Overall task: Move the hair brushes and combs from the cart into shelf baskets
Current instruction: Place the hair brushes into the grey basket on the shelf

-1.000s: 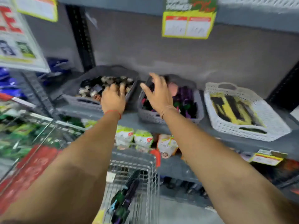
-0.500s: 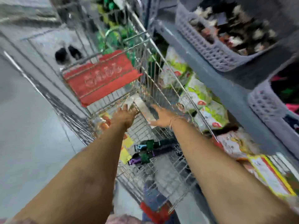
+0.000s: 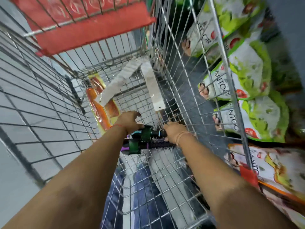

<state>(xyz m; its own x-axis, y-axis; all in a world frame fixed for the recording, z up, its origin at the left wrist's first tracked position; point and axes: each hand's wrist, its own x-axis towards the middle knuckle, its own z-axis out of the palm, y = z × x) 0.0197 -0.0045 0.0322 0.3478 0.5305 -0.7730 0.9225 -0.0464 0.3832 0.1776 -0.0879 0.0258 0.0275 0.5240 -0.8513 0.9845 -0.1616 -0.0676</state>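
Note:
Two hair brushes lie side by side on the wire cart (image 3: pixel 194 90) floor: a black and teal brush (image 3: pixel 149 133) with a green label, and a purple bristle brush (image 3: pixel 153 144) just below it. My left hand (image 3: pixel 129 121) hovers over their handle end, fingers spread and thumb touching the green label. My right hand (image 3: pixel 175 132) is curled down over the bristle ends of the brushes. An orange comb pack (image 3: pixel 100 111) lies further in, along the cart's left wall. No shelf basket is in view.
Two white flat packs (image 3: pixel 121 80) (image 3: pixel 153 87) lie at the cart's far end under the red child-seat flap (image 3: pixel 85 19). Green and white bags (image 3: pixel 247 75) fill the low shelf beyond the cart's right wall. Grey floor shows on the left.
The view has swung from the shelf baskets down into the cart. Both hands have dropped from the baskets to the cart floor and now reach the two brushes.

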